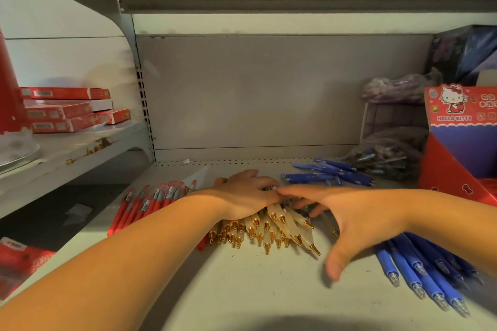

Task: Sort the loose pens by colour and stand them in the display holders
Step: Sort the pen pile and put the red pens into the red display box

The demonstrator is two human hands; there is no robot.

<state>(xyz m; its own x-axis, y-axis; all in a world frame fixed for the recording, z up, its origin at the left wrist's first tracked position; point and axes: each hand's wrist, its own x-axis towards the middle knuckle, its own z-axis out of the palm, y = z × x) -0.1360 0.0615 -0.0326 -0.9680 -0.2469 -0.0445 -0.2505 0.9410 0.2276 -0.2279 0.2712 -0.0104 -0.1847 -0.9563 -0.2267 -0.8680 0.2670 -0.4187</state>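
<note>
A pile of cream pens [269, 234] with gold tips lies mid-shelf, tips toward me. My left hand [247, 193] lies on top of the pile, its fingers curled down over the far ends of the pens. My right hand [352, 220] is spread beside it, fingers stretched left onto the pile and thumb pointing down at the shelf. Red pens [150, 204] lie in a row to the left. Blue pens [419, 271] lie at the near right, and more blue pens [330, 173] lie behind the hands. A red Hello Kitty display holder [457, 148] stands at the right.
A clear bag of dark pens [387, 153] sits by the holder, with a purple bag and box behind it. Red flat boxes [64, 110] are stacked on the neighbouring left shelf. The grey shelf floor [255, 290] stretches toward me; the back panel is bare.
</note>
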